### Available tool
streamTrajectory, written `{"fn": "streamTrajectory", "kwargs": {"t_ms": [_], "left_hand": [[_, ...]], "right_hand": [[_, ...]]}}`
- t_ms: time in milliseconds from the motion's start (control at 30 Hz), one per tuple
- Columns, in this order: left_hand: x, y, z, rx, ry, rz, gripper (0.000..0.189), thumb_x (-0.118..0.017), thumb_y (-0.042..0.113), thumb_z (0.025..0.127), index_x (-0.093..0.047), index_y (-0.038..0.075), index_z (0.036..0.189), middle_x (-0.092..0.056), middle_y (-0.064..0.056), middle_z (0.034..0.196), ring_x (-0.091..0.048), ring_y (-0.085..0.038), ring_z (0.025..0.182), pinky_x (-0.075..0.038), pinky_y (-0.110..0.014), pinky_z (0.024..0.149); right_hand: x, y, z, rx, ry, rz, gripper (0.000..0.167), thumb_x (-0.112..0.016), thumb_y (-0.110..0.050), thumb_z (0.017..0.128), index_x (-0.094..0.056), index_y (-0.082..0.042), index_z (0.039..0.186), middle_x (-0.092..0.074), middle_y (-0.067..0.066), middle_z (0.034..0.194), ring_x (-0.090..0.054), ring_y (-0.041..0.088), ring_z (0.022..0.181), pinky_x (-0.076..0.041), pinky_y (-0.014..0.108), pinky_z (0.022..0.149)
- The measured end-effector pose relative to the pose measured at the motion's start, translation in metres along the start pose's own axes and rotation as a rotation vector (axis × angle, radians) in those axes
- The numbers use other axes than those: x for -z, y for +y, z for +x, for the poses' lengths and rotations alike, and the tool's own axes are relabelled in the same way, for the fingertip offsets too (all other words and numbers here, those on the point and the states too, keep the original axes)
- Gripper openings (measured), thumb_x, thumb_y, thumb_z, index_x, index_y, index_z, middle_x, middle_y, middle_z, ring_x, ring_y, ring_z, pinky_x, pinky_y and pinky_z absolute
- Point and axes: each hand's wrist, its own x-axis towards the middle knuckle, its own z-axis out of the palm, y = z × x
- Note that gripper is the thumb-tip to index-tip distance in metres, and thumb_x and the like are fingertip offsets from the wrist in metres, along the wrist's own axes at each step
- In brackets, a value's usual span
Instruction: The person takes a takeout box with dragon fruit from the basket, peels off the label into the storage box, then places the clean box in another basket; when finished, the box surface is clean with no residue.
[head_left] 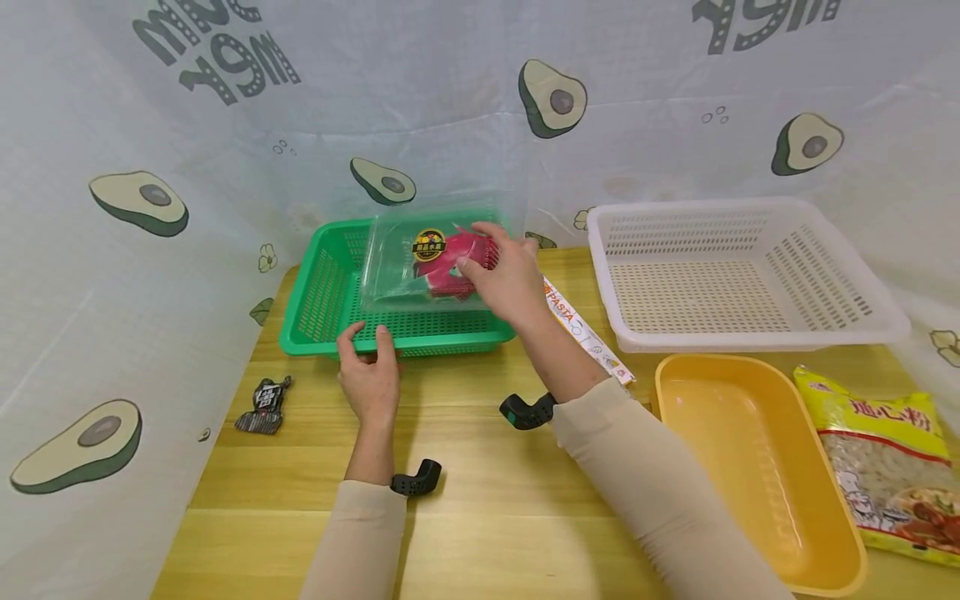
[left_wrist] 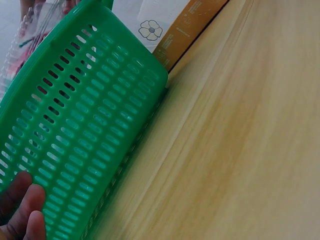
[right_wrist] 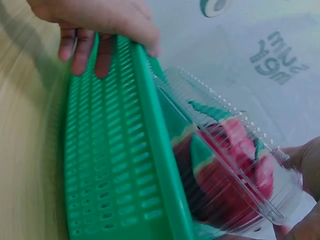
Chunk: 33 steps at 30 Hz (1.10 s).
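Observation:
My left hand [head_left: 371, 379] grips the near rim of a green plastic basket [head_left: 438, 342], thumb over the edge and fingers against its outer slotted wall. In the left wrist view, those fingers touch the basket wall [left_wrist: 95, 130]. My right hand [head_left: 510, 279] holds the right end of a clear plastic box [head_left: 390, 279], which sits tilted partly in the basket. Red, fruit-like contents with green parts [right_wrist: 225, 175] show through the box. A round black-and-gold label [head_left: 430, 245] is on its lid. The box's underside is hidden.
Right of the basket lies a long box printed PASTA [head_left: 581, 329]. Beyond it are a white basket [head_left: 750, 340], a yellow tray [head_left: 667, 375] and a yellow pasta bag [head_left: 885, 467]. A small dark packet [head_left: 264, 407] lies at left. A printed curtain [head_left: 450, 108] hangs behind.

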Motion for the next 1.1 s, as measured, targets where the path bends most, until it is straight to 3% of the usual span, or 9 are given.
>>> {"fn": "streamTrajectory", "kwargs": {"t_ms": [167, 400, 567, 833, 1000, 1100], "left_hand": [[0.000, -0.001, 0.001, -0.003, -0.007, -0.013, 0.051, -0.061, 0.045, 0.101, -0.055, 0.010, 0.137, -0.073, -0.027, 0.077, -0.067, -0.050, 0.061, -0.045, -0.026, 0.044], [0.002, 0.000, 0.000, 0.012, 0.001, -0.005, 0.043, -0.061, 0.044, 0.101, -0.056, 0.016, 0.134, -0.074, -0.025, 0.076, -0.068, -0.048, 0.061, -0.045, -0.026, 0.045], [0.002, -0.001, -0.001, 0.008, 0.000, -0.012, 0.045, -0.061, 0.044, 0.101, -0.055, 0.014, 0.135, -0.074, -0.025, 0.076, -0.068, -0.048, 0.061, -0.046, -0.026, 0.045], [0.002, 0.000, -0.001, -0.001, -0.002, -0.012, 0.050, -0.061, 0.041, 0.101, -0.054, 0.007, 0.138, -0.074, -0.024, 0.076, -0.068, -0.046, 0.060, -0.045, -0.025, 0.044], [0.001, 0.001, 0.000, 0.002, -0.001, -0.007, 0.049, -0.062, 0.042, 0.101, -0.055, 0.009, 0.137, -0.074, -0.024, 0.077, -0.069, -0.045, 0.061, -0.045, -0.025, 0.044], [0.001, 0.002, 0.000, 0.003, 0.005, -0.005, 0.048, -0.062, 0.043, 0.101, -0.055, 0.011, 0.137, -0.074, -0.024, 0.077, -0.069, -0.045, 0.061, -0.046, -0.025, 0.045]], "right_hand": [[0.015, 0.000, -0.013, -0.019, 0.041, 0.054, 0.057, -0.072, -0.040, 0.095, -0.051, -0.039, 0.148, -0.043, 0.018, 0.136, -0.056, 0.034, 0.100, -0.050, 0.044, 0.082], [0.034, 0.003, -0.035, -0.010, 0.089, 0.179, 0.056, -0.074, -0.033, 0.093, -0.054, -0.037, 0.146, -0.042, 0.018, 0.142, -0.052, 0.035, 0.122, -0.050, 0.048, 0.095], [0.045, 0.006, -0.050, -0.017, 0.125, 0.232, 0.056, -0.075, -0.032, 0.092, -0.056, -0.040, 0.144, -0.040, 0.018, 0.144, -0.049, 0.035, 0.124, -0.044, 0.052, 0.102], [0.066, 0.007, -0.078, -0.029, 0.161, 0.222, 0.056, -0.074, -0.035, 0.093, -0.054, -0.041, 0.145, -0.042, 0.013, 0.126, -0.043, 0.027, 0.102, -0.043, 0.036, 0.079], [0.079, 0.016, -0.094, -0.024, 0.168, 0.269, 0.053, -0.072, -0.033, 0.095, -0.055, -0.038, 0.145, -0.039, 0.001, 0.109, -0.045, 0.016, 0.066, -0.043, 0.023, 0.059], [0.086, 0.023, -0.104, -0.021, 0.148, 0.312, 0.053, -0.071, -0.031, 0.097, -0.054, -0.035, 0.147, -0.035, -0.002, 0.105, -0.042, 0.008, 0.053, -0.042, 0.020, 0.053]]}}
